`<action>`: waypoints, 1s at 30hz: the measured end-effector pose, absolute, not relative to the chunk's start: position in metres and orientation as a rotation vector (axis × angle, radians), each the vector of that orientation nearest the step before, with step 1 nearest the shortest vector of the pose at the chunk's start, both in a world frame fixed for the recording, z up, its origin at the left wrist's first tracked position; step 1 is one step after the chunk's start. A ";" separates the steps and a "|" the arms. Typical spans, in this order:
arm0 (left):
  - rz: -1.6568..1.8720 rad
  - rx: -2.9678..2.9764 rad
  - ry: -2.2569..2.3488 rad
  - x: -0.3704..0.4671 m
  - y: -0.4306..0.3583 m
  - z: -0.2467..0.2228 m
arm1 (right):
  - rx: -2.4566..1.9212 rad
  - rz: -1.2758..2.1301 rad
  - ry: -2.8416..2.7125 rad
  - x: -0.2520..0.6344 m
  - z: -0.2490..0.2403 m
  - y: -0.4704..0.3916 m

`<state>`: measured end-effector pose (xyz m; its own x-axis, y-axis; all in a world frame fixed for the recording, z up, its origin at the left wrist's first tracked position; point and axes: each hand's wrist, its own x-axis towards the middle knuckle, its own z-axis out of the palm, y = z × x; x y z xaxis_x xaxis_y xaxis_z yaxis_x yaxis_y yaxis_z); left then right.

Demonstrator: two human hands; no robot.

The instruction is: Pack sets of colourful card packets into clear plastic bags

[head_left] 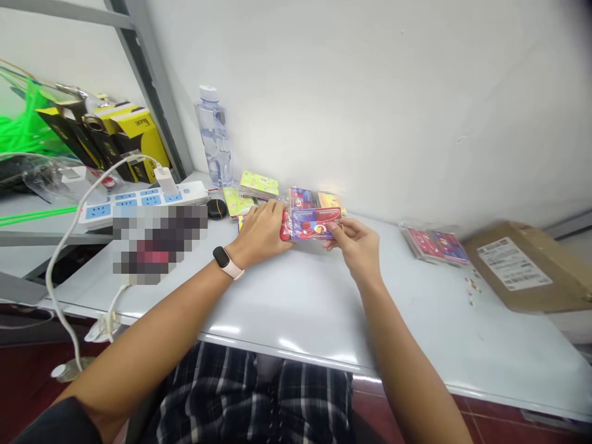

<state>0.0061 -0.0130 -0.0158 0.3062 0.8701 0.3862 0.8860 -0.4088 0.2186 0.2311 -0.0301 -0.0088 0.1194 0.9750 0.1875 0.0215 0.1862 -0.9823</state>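
Observation:
A flat red and blue packet (pixel 314 224) in clear plastic is held up between my two hands. My right hand (pixel 358 246) pinches its right end, thumb on the front. At its left end, my left hand (pixel 264 234) is closed around the plastic and a red part, with the fingertips partly hidden. Just behind are another red and blue packet (pixel 300 197), a yellow one (pixel 331 201) and green packets (pixel 259 183) stacked near the wall. Wrapped red and blue packs (pixel 435 245) lie farther right on the table.
A brown cardboard box (pixel 531 265) stands at the right. A water bottle (pixel 214 139), a power strip (pixel 143 202) with a white cable and a black round object (pixel 216 209) are to the left. Yellow and black boxes (pixel 124 139) sit behind the metal frame. The table's front edge is near my lap.

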 end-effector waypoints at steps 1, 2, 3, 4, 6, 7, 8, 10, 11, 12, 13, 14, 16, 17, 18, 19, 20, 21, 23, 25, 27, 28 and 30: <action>-0.710 -2.512 -1.683 0.006 -0.013 -0.016 | -1.133 0.990 -1.198 0.231 -0.009 -0.030; -0.717 -2.516 -1.678 0.006 -0.013 -0.016 | -1.140 1.002 -1.187 0.232 -0.010 -0.029; -0.726 -2.523 -1.674 0.006 -0.013 -0.016 | -1.150 1.015 -1.177 0.232 -0.011 -0.028; -0.738 -2.530 -1.669 0.006 -0.013 -0.017 | -1.160 1.032 -1.170 0.232 -0.011 -0.028; -0.761 -2.555 -1.648 0.006 -0.013 -0.017 | -1.172 1.073 -1.152 0.231 -0.013 -0.027; -0.771 -2.564 -1.638 0.006 -0.012 -0.018 | -1.181 1.087 -1.142 0.229 -0.015 -0.027; -0.777 -2.572 -1.625 0.006 -0.012 -0.018 | -1.191 1.089 -1.136 0.227 -0.016 -0.028; -0.785 -2.574 -1.606 0.006 -0.012 -0.019 | -1.209 1.059 -1.147 0.221 -0.019 -0.029; -0.783 -2.574 -1.593 0.007 -0.012 -0.020 | -1.216 1.032 -1.171 0.218 -0.022 -0.030; -0.774 -2.576 -1.573 0.007 -0.012 -0.021 | -1.217 1.006 -1.204 0.215 -0.024 -0.031; -0.757 -2.582 -1.547 0.007 -0.013 -0.021 | -1.213 0.983 -1.247 0.213 -0.026 -0.032; -0.731 -2.589 -1.520 0.008 -0.013 -0.022 | -1.204 0.963 -1.297 0.211 -0.028 -0.033; -0.677 -2.601 -1.477 0.009 -0.013 -0.024 | -1.197 0.907 -1.443 0.210 -0.031 -0.035; -0.658 -2.606 -1.464 0.009 -0.013 -0.024 | -1.197 0.868 -1.539 0.209 -0.032 -0.036; -0.645 -2.614 -1.455 0.009 -0.014 -0.024 | -1.193 0.822 -1.644 0.210 -0.033 -0.037; -0.636 -2.624 -1.447 0.009 -0.014 -0.024 | -1.188 0.778 -1.744 0.210 -0.033 -0.037; -0.629 -2.635 -1.439 0.009 -0.014 -0.024 | -1.183 0.745 -1.827 0.210 -0.033 -0.038; -0.623 -2.643 -1.436 0.009 -0.014 -0.024 | -1.180 0.719 -1.874 0.210 -0.033 -0.038; -0.618 -2.635 -1.452 0.009 -0.014 -0.023 | -1.194 0.685 -1.865 0.209 -0.032 -0.039; -0.637 -2.615 -1.479 0.009 -0.014 -0.022 | -1.206 0.689 -1.792 0.209 -0.031 -0.040; -0.679 -2.611 -1.484 0.008 -0.014 -0.021 | -1.180 0.795 -1.771 0.209 -0.029 -0.042; -0.699 -2.622 -1.475 0.008 -0.013 -0.020 | -1.159 0.888 -1.794 0.210 -0.028 -0.043; -0.720 -2.651 -1.451 0.007 -0.013 -0.019 | -1.132 1.071 -1.859 0.210 -0.027 -0.045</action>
